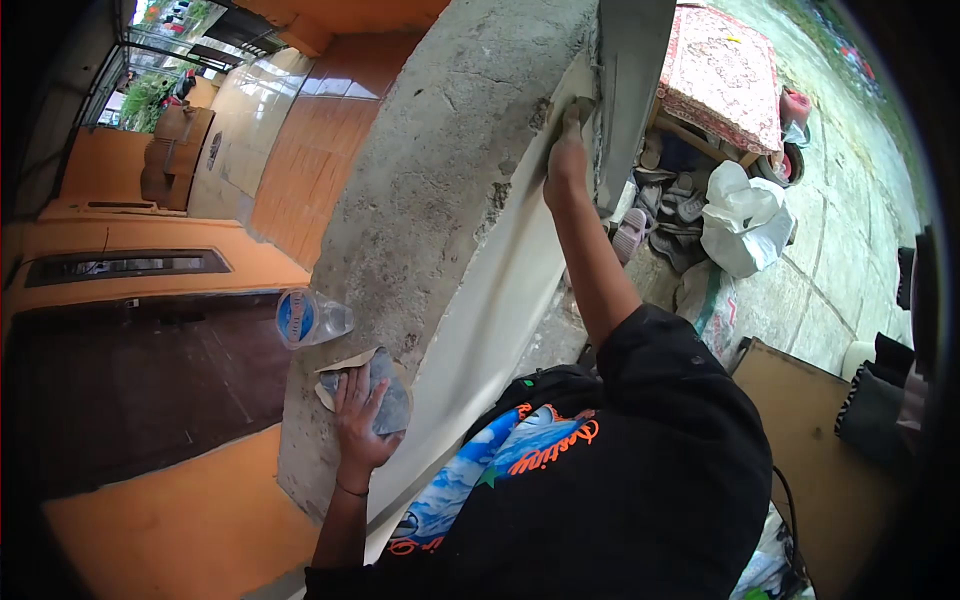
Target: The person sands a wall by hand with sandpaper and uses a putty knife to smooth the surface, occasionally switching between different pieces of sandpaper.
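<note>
A rough concrete ledge (420,190) runs diagonally through the view, with a smooth pale side face (500,290). My left hand (365,420) lies flat, fingers spread, on a grey sheet with beige backing (392,400), like sandpaper, at the ledge's near end. Just beyond it is a clear plastic cup (332,320) with a blue label. Farther along, my right hand (567,165) is closed on a small beige piece (583,106), like folded sandpaper, against the ledge's pale side. Its fingers are partly hidden.
Shoes (680,210), a white plastic bag (745,220) and a table with a patterned red cover (720,75) stand on the right. A brown board (800,400) lies at lower right. At left are an orange wall (180,520) and a dark door (150,390).
</note>
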A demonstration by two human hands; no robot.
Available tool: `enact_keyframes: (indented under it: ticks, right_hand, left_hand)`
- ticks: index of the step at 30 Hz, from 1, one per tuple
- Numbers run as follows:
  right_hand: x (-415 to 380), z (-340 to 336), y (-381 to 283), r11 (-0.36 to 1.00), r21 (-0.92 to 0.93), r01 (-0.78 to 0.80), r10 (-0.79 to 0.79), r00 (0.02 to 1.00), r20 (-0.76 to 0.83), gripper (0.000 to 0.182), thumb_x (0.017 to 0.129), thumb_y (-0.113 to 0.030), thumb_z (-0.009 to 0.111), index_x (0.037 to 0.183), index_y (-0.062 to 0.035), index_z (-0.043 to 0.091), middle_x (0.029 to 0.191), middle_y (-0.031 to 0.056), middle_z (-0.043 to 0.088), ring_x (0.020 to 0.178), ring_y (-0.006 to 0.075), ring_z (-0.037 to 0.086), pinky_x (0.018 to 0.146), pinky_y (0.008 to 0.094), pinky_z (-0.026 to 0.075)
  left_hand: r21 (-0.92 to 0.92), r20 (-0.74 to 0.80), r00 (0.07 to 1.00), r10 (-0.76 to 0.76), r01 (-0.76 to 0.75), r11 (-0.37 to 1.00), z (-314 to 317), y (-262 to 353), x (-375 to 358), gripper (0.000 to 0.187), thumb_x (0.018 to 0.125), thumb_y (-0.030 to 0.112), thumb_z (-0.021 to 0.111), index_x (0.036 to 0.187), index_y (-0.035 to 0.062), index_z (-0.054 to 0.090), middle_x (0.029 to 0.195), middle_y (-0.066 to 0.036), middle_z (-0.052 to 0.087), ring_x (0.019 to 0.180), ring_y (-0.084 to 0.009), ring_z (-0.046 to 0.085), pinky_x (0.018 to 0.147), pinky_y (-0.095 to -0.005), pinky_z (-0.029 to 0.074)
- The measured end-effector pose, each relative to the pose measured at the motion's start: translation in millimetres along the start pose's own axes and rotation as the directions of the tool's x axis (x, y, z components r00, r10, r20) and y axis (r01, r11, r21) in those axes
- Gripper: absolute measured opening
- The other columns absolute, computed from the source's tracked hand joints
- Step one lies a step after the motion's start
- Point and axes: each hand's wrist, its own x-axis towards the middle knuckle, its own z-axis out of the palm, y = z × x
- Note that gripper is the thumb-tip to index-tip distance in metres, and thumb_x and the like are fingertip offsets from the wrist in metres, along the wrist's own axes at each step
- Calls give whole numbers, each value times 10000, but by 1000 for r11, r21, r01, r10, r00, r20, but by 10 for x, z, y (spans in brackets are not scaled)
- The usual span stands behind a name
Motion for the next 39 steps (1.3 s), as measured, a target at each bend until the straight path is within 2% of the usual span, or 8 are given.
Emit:
enact_keyframes:
  ticks: [5,17,19,22,25,29,34,39]
  right_hand:
    - [-1199,213,834,707,-511,489,-545,837,46,624,992,-386,309,1427,36,163,1503,182,146,1404,259,101,1127,318,60]
    - [76,-216,613,941,-314,128,-210,947,-245,664,961,-512,309,1315,42,394,1102,156,569,1003,245,537,948,331,386]
    - [-867,2,862,774,-469,425,-464,885,35,615,994,-382,288,1435,23,148,1514,181,97,1413,283,26,1130,351,15]
    - [-962,-15,991,804,-458,378,-406,913,41,596,996,-351,292,1441,12,132,1524,162,64,1414,286,12,1130,359,0]
    - [33,-245,549,997,-61,-55,41,977,-211,687,943,-550,346,1307,28,409,1211,131,518,1082,218,508,958,318,378]
    - [500,-368,229,999,-13,-48,44,976,-213,658,976,-487,290,1353,52,316,1252,147,500,1086,232,506,966,312,366]
    - [-1413,106,880,769,-481,421,-409,902,136,615,992,-349,291,1435,37,108,1522,177,55,1414,277,-11,1127,373,-15]
    - [-772,27,834,825,-315,468,-479,877,47,620,996,-358,314,1433,37,124,1522,157,82,1413,257,37,1131,334,26]
  left_hand:
    - [-20,10,1000,5,-5,1000,-7,-10,9,660,662,365,650,1232,55,526,1367,-257,400,1261,-434,374,1067,-529,231]
    - [-8,7,1000,-5,5,1000,-16,4,5,659,688,396,636,1240,55,523,1374,-253,395,1271,-428,368,1076,-524,217]
    - [-11,0,1000,3,-3,1000,0,-3,9,658,687,395,640,1239,56,525,1374,-253,395,1271,-426,369,1075,-524,218]
    - [12,4,1000,-1,1,1000,-11,-9,13,654,671,372,652,1232,58,531,1374,-249,397,1267,-417,378,1074,-520,224]
    - [-25,1,1000,-9,9,1000,-5,7,23,647,667,357,656,1230,60,534,1372,-244,402,1266,-408,384,1073,-516,230]
    - [-9,2,1000,-30,30,1000,-37,47,-1,643,659,346,674,1220,64,539,1377,-236,400,1267,-402,383,1071,-511,235]
    - [-32,13,1000,-15,15,999,-61,43,30,657,638,319,683,1230,72,539,1381,-231,399,1275,-396,379,1071,-504,240]
    - [-30,12,1000,-15,16,999,-70,42,12,679,620,297,694,1245,82,534,1394,-222,386,1287,-383,369,1077,-493,240]
